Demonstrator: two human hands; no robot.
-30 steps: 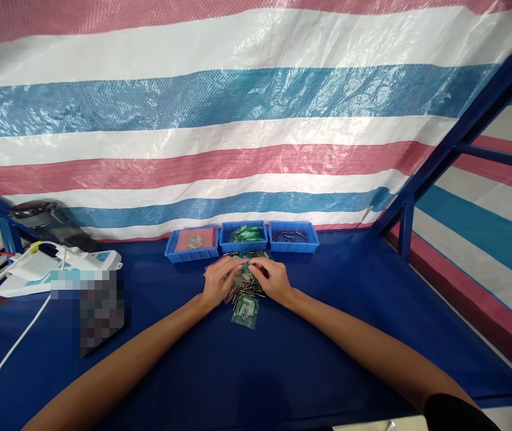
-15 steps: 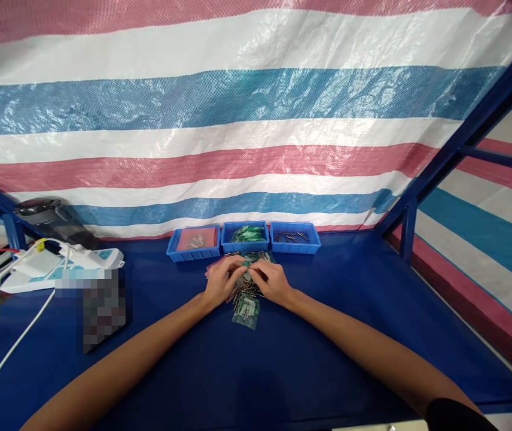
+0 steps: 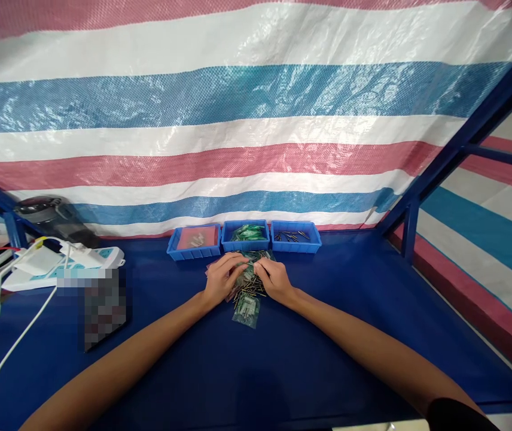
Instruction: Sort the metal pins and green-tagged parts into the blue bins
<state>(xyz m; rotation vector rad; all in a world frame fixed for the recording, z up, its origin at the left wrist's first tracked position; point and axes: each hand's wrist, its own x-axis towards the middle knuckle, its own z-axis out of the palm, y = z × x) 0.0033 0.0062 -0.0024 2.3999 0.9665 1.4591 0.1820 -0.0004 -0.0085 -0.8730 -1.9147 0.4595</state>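
Above a heap of thin brass-coloured metal pins (image 3: pixel 252 285), my left hand (image 3: pixel 224 278) is closed with its fingertips pinched together. What it pinches, perhaps a bit of green plastic, is too small to tell. My right hand (image 3: pixel 276 280) is closed just across from it, a narrow gap between the two; its fingertips hide whatever they hold. Small clear green-tinted bags lie under and behind the hands. One such bag (image 3: pixel 246 312), with light pieces inside, lies at the near edge of the heap. Pink plastic shows partly beneath my left hand.
Three blue bins stand behind the hands: one with a pink bag (image 3: pixel 188 237), one with green bags (image 3: pixel 247 233), one with loose dark pins (image 3: pixel 288 237). Leftward are a power strip (image 3: pixel 115 258) with white cables, a blurred dark object (image 3: pixel 103 311) and a dark bottle (image 3: pixel 56 218).
My hands have drawn slightly apart; the fingertips met over the green plastic before. More of the pin heap shows between them now. The bins and near bag stay put.
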